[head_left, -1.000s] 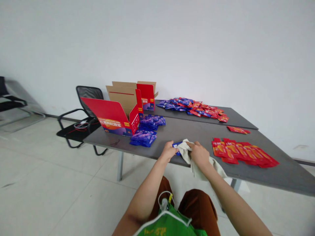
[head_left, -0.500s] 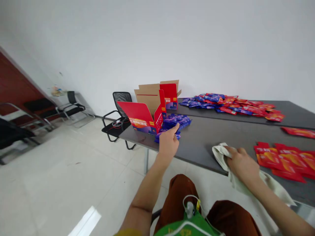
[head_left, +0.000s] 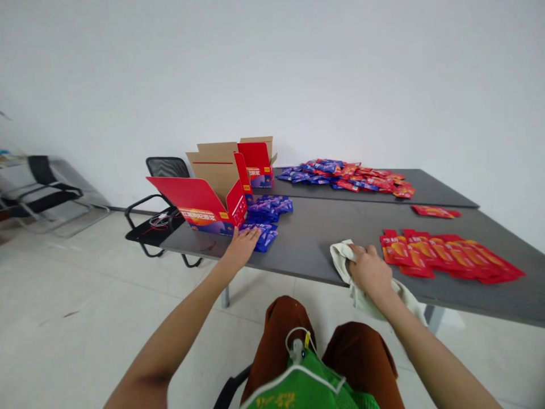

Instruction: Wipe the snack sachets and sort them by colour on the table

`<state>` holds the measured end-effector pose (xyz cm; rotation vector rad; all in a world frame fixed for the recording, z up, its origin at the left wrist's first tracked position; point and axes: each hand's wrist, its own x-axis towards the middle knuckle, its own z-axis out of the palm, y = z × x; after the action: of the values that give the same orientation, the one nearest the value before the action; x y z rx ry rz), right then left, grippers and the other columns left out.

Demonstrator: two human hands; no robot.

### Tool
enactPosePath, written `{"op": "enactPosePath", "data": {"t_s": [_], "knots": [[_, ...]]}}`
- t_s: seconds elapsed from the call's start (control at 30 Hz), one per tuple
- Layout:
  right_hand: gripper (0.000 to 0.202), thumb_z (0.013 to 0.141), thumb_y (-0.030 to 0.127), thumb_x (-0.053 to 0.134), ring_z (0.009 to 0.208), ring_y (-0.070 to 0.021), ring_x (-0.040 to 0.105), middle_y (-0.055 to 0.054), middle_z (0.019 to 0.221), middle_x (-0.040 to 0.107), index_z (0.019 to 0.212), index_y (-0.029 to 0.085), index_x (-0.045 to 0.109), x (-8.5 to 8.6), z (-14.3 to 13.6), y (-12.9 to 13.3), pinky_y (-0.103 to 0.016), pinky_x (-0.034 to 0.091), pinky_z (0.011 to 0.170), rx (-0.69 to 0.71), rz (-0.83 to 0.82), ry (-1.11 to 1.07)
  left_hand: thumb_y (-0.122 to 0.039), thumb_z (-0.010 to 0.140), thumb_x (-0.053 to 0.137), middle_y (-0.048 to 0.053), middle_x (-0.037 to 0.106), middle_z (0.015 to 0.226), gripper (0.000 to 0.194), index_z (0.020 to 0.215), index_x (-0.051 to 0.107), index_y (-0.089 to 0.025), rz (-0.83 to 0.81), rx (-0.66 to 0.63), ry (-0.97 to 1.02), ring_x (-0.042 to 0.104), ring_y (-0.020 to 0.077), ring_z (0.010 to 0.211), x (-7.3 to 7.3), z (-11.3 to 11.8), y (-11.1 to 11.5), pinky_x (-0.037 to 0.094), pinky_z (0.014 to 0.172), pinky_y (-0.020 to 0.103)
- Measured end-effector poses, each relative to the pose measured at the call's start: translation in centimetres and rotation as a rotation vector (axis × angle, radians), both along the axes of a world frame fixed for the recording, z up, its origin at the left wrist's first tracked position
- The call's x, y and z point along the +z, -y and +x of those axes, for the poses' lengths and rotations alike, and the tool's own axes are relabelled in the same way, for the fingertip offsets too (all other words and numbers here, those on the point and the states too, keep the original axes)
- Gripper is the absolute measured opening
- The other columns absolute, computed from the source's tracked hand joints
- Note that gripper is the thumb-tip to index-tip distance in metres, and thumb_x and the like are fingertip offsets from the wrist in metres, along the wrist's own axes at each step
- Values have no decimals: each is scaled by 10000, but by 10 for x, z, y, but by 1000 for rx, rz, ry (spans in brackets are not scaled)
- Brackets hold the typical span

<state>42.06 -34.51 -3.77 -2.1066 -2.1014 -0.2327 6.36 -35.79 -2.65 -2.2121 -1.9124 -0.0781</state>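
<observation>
- Blue-purple packets (head_left: 267, 238) lie in a low stack by the near table edge; the left hand (head_left: 243, 245) rests on them, fingers outstretched and loosely spread, with none visibly lifted.
- The right hand (head_left: 369, 268) is closed around a pale cloth (head_left: 340, 258), bunched on the table (head_left: 319, 227) at its front, the rest trailing over the edge.
- Done, as far as can be judged: the stack under the left hand, another purple stack (head_left: 272, 207) just behind it, and an overlapping row of red packets (head_left: 451, 255) to the right of the cloth — all laid out in some order.
- Left, it seems: a mixed heap of red and purple packets (head_left: 344, 175) along the far side, loose and unsorted — more by eye than what lies arranged.
- One single red packet (head_left: 435, 212) lies apart, between the heap and the row.
- A red box (head_left: 191, 196) stands beside the purple stacks, flaps raised; a second box (head_left: 258, 165) stands open behind it. Neither is closed, and whether they hold anything cannot be told from this angle.
</observation>
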Motion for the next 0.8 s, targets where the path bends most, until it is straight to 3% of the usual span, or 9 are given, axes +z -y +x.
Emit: {"op": "enactPosePath", "data": {"t_s": [0.17,0.3,0.4,0.53,0.63,0.8], "knots": [[408,921,299,388,758,-202,637,-93,984,540,1296,294,548,2,-3,2,-271,447,628,-2,-1,-19,-52,881,191,152,373,1478,590,1433,385,-127,-3,133,-80,379,301,1340,5,7,2,184,1078,650],[422,900,233,412,781,-193,631,-96,1006,544,1297,291,544,3,-5,4,-269,444,659,-40,-7,-35,-40,827,290,241,378,1449,552,1337,499,-35,88,149,-110,423,304,1311,18,14,4,260,1086,557],[442,875,171,422,774,-178,637,-84,1010,545,1271,313,556,2,-7,2,-251,438,646,-37,-24,-38,-74,775,399,240,456,1395,514,1252,588,-36,179,74,-99,508,306,1233,37,21,-7,311,1081,471],[468,872,119,390,770,-177,651,-78,1009,548,1258,325,555,-2,-8,-5,-247,441,629,-39,13,1,-107,755,435,99,599,1289,490,1189,656,-161,129,-191,84,573,228,1165,63,40,-39,376,1053,366],[468,873,95,374,780,-183,658,-85,1004,549,1251,303,557,-4,-13,-8,-247,450,626,-53,11,19,-83,758,399,-2,650,1223,512,1158,675,-244,25,-419,199,584,140,1146,73,59,-73,396,1024,263],[468,896,65,305,804,-200,664,-96,1003,550,1214,278,574,-3,-23,-10,-252,465,610,-81,22,31,-79,724,471,57,693,1130,481,1107,702,-258,-125,-331,96,620,201,1087,60,86,-138,454,952,323]]}}
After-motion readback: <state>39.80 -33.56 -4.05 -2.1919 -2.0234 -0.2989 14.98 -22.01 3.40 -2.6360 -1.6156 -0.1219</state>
